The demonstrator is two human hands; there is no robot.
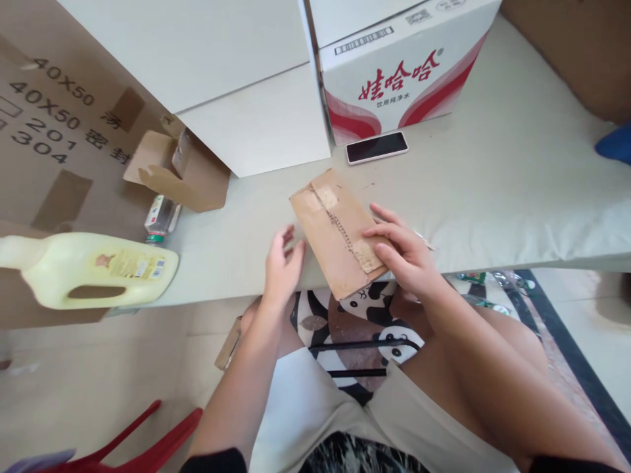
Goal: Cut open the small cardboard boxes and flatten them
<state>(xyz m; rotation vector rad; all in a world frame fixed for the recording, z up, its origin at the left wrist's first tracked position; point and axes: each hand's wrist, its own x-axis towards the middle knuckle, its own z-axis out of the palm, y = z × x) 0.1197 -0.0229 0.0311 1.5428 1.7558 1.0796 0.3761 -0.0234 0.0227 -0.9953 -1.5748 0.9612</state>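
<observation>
A flat, folded brown cardboard box [331,230] with worn tape strips lies at the near edge of the pale table [493,197], its lower corner hanging over the edge. My right hand [405,253] rests on its right side, fingers pressing the cardboard. My left hand [282,263] hovers just left of the box with its fingers loosely spread, holding nothing.
A phone [377,146] lies screen-up behind the cardboard, in front of a white and red printed carton [399,72]. A large white box [221,79] and an open small cardboard box [172,171] stand at left. A yellow jug [93,269] and a small bottle [160,220] lie at the left.
</observation>
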